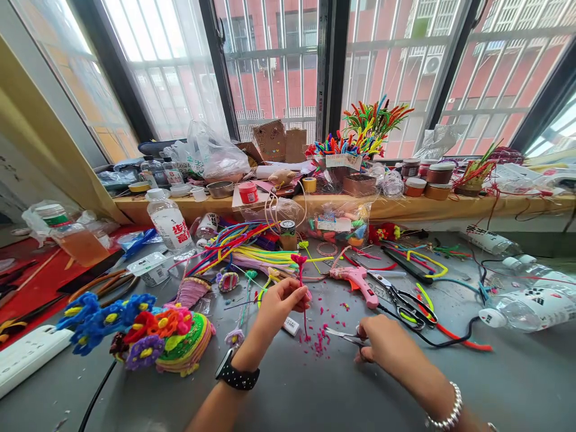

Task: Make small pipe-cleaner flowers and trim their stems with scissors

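Observation:
In the middle of the head view my left hand pinches a magenta pipe-cleaner flower, held upright with its stem hanging below the fingers. My right hand grips a small pair of scissors by the handles, blades pointing left toward the flower but apart from it. Pink fuzz clippings lie scattered on the grey table between the hands. Just beyond my right hand are a pink glue gun and larger black-handled scissors. A small white block with print lies behind my left wrist.
Finished pipe-cleaner flowers stand at the left by a white power strip. Loose pipe cleaners lie behind. Plastic bottles lie at the right; another bottle stands back left. A cluttered ledge runs below the windows.

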Demonstrator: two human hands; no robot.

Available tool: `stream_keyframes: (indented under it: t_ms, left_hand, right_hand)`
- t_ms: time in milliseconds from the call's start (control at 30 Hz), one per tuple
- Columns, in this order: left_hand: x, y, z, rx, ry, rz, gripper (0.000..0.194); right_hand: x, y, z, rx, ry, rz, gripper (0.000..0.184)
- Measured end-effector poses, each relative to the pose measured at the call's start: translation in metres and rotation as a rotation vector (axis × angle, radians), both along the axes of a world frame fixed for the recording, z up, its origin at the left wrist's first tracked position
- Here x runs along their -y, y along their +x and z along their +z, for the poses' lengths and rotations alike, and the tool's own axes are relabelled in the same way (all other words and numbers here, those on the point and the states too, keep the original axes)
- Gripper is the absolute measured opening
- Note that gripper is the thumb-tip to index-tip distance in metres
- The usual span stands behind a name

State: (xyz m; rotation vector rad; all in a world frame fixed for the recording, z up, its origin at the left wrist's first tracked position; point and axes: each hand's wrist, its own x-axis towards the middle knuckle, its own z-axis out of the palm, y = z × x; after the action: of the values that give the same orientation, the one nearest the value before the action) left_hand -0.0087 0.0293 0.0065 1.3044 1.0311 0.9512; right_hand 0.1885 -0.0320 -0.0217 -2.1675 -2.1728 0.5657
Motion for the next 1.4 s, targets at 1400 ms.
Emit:
stream_keyframes:
  t_ms: [1400]
  left_hand:
    - [-0.002,0.001,-0.007,-0.05,0.072,0.004,0.024]
  right_hand:
    - [-0.076,0.006,-0.023,0.071,0.365,-0.475,0.041]
